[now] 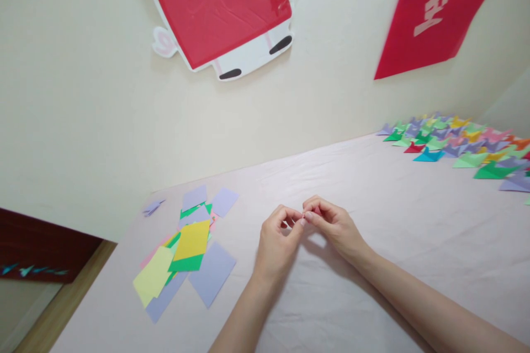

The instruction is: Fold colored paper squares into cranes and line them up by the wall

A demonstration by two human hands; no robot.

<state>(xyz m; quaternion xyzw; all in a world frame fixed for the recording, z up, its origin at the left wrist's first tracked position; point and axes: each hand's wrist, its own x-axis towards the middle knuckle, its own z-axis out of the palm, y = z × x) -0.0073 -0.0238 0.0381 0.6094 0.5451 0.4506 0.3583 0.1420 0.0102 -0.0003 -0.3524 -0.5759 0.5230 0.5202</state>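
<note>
Both hands meet over the middle of a pale cloth-covered table point(406, 231). My left hand point(276, 242) and my right hand point(331, 226) pinch a small red folded paper piece point(313, 212) between their fingertips; most of it is hidden by the fingers. To the left of my left hand lies a loose pile of coloured paper squares point(188, 253), lilac, yellow, green and pink.
Several folded paper figures point(459, 146) in many colours cover the table's far right. One small lilac folded piece point(152, 207) lies at the far left edge. Red posters point(219, 5) hang on the cream wall behind. A wooden floor strip point(62, 303) runs left of the table.
</note>
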